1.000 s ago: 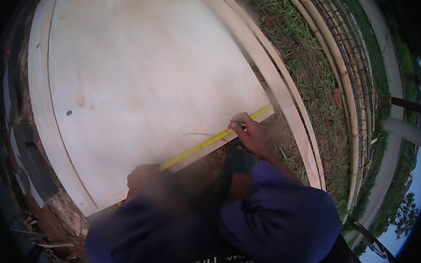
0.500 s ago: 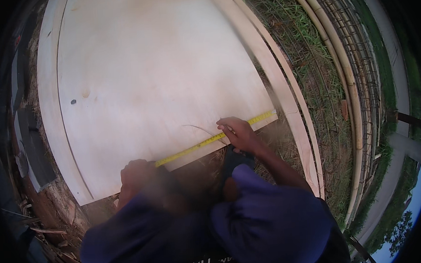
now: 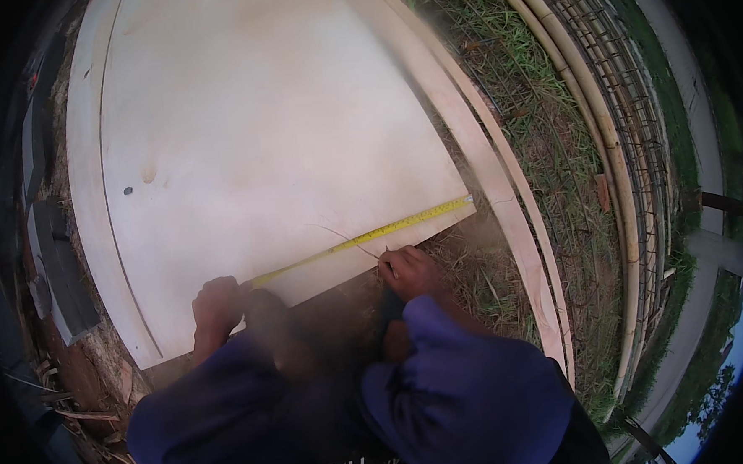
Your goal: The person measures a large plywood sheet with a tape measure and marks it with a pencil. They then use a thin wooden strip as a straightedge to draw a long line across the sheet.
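A yellow tape measure [image 3: 372, 234] lies stretched across the near part of a large pale plywood sheet [image 3: 266, 145]. Its far right end meets the sheet's right corner. My left hand [image 3: 218, 305] is closed round the tape's left end; the case is hidden in or behind the fingers. Just below the blade, my right hand [image 3: 411, 272] rests at the sheet's near edge, off the tape. Its fingers are bent together in a pinch, and whatever is in them, if anything, is too small to tell. A thin curved dark line on the wood runs toward those fingertips.
Long narrow wooden strips [image 3: 504, 200] lie along the sheet's right side. Beyond them are grass [image 3: 514, 73], bamboo poles [image 3: 606, 144] and a wire-tied rebar cage [image 3: 633, 92]. Dark flat pieces [image 3: 66, 265] and wood scraps [image 3: 95, 414] lie at the left.
My right hand has come off the tape blade and drawn back toward me to the sheet's near edge. My left hand stays on the tape's left end. The view has shifted slightly.
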The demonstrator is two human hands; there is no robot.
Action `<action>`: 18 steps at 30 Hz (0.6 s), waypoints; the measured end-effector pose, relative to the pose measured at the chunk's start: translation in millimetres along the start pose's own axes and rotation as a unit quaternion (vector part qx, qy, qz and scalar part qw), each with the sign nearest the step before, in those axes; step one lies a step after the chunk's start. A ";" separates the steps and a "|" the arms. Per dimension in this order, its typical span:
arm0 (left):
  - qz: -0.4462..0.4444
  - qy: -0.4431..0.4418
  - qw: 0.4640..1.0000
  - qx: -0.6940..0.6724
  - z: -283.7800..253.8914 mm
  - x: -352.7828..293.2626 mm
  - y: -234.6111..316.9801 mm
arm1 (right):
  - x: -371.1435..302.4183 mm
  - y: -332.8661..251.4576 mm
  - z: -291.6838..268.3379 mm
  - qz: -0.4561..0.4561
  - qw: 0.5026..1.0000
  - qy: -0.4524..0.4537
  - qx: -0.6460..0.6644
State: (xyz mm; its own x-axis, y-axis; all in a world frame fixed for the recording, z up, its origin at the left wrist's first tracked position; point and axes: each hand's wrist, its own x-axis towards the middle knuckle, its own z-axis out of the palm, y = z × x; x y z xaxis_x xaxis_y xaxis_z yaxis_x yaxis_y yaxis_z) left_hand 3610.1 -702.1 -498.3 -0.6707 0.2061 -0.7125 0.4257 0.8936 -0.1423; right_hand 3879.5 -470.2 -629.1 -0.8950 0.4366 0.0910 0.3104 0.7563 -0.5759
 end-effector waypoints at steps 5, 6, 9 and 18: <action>0.028 0.044 0.999 0.004 16.3 13.7 -5.3 | 6.4 -21.1 -22.9 0.049 0.995 0.086 0.013; 0.026 0.035 0.999 0.002 15.7 14.4 -2.2 | 10.2 -23.9 -26.0 0.040 0.995 0.087 -0.007; 0.029 0.016 0.999 -0.010 14.2 12.0 -1.1 | 16.2 -18.2 -10.5 0.067 0.996 -0.045 -0.028; 0.066 0.009 0.997 -0.051 16.3 27.1 -11.4 | 0.2 6.5 -43.5 0.350 0.921 0.113 0.124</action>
State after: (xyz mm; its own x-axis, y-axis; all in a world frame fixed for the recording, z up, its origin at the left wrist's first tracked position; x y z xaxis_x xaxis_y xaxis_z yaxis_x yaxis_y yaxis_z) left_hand 3597.0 -713.2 -527.1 -0.6246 0.3304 -0.7076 0.4479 0.8938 0.0220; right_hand 3895.3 -444.0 -597.5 -0.4044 0.8871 -0.2225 0.6787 0.1280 -0.7232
